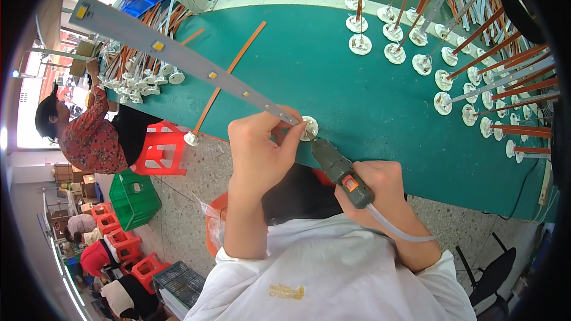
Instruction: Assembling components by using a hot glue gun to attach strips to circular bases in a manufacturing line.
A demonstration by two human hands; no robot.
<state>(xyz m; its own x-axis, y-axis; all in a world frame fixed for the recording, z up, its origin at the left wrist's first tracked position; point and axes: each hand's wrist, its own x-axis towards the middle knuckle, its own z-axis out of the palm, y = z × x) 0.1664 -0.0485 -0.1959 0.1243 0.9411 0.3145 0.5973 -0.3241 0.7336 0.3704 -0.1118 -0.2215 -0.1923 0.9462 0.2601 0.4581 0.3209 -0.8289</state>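
Observation:
My left hand (262,145) pinches the near end of a long white LED strip (184,59), which slants up and away to the far left. Right beside those fingertips is a small round white base (310,122); my fingers partly hide where strip and base meet. My right hand (377,187) is wrapped round a dark green hot glue gun (332,160) with an orange switch. A translucent glue stick (404,236) trails from its rear. The gun's nozzle points at the base, close to or touching it; I cannot tell which.
On the green table (285,47), many white bases with upright strips (443,80) stand at the right. A brown strip with a base (214,101) lies left, past it a heap of strips (143,77). A co-worker (89,125) sits far left by a red stool (160,148).

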